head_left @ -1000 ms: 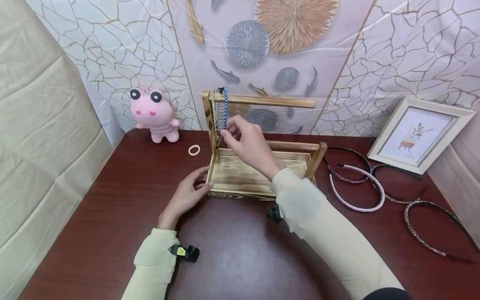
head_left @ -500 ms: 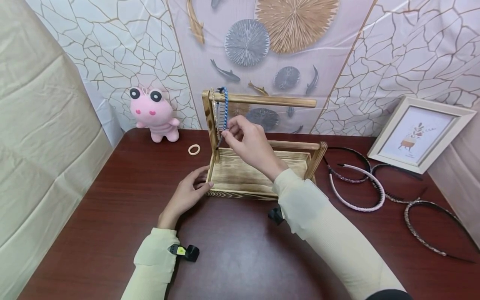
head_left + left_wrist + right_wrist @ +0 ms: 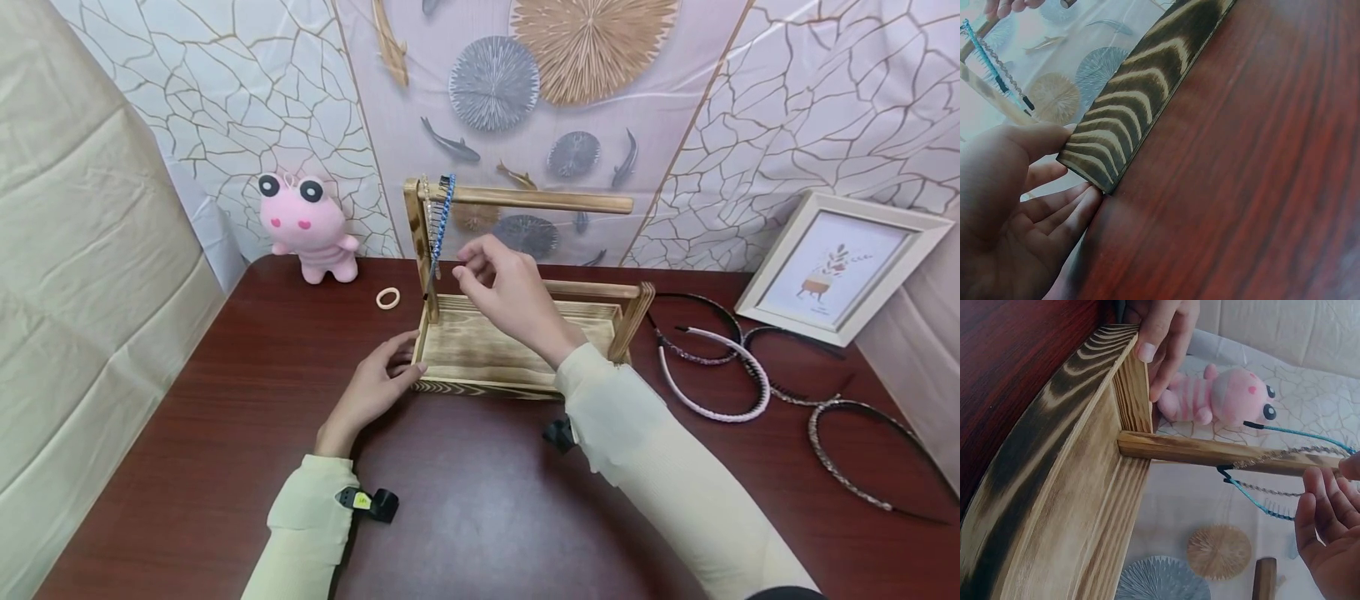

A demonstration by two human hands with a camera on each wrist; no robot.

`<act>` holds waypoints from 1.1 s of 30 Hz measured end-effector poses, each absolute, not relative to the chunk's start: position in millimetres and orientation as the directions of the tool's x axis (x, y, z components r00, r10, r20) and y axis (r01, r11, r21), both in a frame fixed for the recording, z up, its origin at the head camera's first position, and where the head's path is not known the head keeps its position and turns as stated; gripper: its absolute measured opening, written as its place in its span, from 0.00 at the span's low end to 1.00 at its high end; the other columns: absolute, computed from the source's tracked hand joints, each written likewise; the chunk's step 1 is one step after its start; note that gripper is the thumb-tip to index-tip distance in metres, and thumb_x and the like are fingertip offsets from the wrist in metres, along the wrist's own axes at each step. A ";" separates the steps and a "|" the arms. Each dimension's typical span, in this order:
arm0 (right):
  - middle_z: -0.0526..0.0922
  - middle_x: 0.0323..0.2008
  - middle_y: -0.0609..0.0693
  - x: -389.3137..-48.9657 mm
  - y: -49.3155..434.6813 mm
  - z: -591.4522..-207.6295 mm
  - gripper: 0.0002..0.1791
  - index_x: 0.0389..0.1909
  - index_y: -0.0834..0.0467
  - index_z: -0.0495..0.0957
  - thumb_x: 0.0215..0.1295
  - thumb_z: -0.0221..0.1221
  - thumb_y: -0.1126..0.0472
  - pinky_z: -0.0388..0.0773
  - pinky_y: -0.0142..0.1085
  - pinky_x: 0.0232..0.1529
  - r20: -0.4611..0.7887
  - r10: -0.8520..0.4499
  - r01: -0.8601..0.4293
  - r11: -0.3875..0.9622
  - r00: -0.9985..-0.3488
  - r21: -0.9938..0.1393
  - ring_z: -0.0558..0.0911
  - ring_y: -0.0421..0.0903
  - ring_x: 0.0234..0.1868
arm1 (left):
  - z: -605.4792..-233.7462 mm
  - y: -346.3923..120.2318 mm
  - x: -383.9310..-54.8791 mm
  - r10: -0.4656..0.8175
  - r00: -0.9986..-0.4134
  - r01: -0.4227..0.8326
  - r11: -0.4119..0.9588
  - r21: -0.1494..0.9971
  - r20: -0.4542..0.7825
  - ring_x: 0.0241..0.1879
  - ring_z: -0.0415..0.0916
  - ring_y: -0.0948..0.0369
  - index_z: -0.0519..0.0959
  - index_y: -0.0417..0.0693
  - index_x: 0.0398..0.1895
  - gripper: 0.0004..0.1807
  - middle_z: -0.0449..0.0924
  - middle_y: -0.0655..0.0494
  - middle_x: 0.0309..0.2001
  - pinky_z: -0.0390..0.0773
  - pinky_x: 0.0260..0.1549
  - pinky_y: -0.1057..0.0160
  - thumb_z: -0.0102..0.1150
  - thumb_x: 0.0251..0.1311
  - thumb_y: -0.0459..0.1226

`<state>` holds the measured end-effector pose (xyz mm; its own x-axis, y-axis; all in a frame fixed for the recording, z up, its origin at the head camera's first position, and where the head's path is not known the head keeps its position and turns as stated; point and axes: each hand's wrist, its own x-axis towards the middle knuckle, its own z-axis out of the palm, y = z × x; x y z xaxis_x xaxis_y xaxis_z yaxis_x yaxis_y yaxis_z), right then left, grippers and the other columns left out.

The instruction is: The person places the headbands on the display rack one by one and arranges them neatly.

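Note:
A wooden headband stand (image 3: 540, 200) with an upper bar, a lower bar and a tray base stands mid-table. A blue braided headband (image 3: 443, 218) hangs over the upper bar near its post, beside a beaded headband (image 3: 428, 204). My right hand (image 3: 510, 287) is just right of the blue headband, fingers loosely bent, with a small gap between them and it. My left hand (image 3: 378, 383) holds the tray's front left corner. In the left wrist view its thumb and fingers (image 3: 1079, 212) close around the striped end of the stand (image 3: 1116, 125).
Several headbands lie on the right, one of them a white headband (image 3: 712, 412). A picture frame (image 3: 750, 292) leans behind them. A pink plush toy (image 3: 307, 221) sits at the back left, with a small beige ring (image 3: 387, 298) near it on the table (image 3: 225, 417).
My right hand has let go of the blue headband and moved slightly right. The headband's lower end has swung left toward the post. My left hand stays at the tray corner.

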<state>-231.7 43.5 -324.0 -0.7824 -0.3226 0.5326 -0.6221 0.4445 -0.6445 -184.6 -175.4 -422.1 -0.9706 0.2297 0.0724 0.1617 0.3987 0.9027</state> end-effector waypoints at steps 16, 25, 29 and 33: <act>0.86 0.35 0.55 -197.7 124.2 -318.5 0.08 0.43 0.66 0.79 0.63 0.63 0.70 0.79 0.26 0.38 0.637 -0.201 -0.627 0.540 -0.744 -0.561 0.83 0.43 0.33 | -421.2 -174.3 -183.4 0.229 -0.971 0.163 0.397 0.903 0.074 0.58 0.74 0.41 0.66 0.33 0.69 0.29 0.75 0.31 0.57 0.77 0.59 0.47 0.60 0.66 0.30; 0.83 0.33 0.41 -171.2 199.3 -332.4 0.08 0.43 0.67 0.81 0.64 0.63 0.69 0.73 0.18 0.35 0.595 0.020 -0.461 0.611 -0.803 -0.643 0.78 0.26 0.31 | -449.8 -180.1 -197.0 0.222 -0.971 0.168 0.392 0.905 0.084 0.59 0.74 0.43 0.66 0.37 0.70 0.30 0.75 0.33 0.57 0.76 0.60 0.47 0.60 0.66 0.32; 0.78 0.30 0.25 -160.9 237.6 -347.2 0.09 0.44 0.68 0.80 0.64 0.63 0.68 0.71 0.15 0.33 0.549 0.109 -0.360 0.646 -0.829 -0.672 0.76 0.23 0.29 | -461.9 -184.0 -203.7 0.219 -0.971 0.173 0.392 0.903 0.092 0.58 0.75 0.47 0.67 0.43 0.70 0.30 0.77 0.38 0.57 0.78 0.59 0.50 0.62 0.66 0.35; 0.77 0.29 0.20 -152.2 277.7 -364.9 0.09 0.44 0.64 0.80 0.66 0.62 0.65 0.70 0.13 0.32 0.460 0.185 -0.236 0.662 -0.868 -0.712 0.76 0.21 0.28 | -462.7 -186.1 -204.7 0.217 -0.972 0.173 0.394 0.903 0.091 0.58 0.76 0.51 0.69 0.47 0.70 0.29 0.78 0.43 0.56 0.79 0.58 0.54 0.63 0.66 0.37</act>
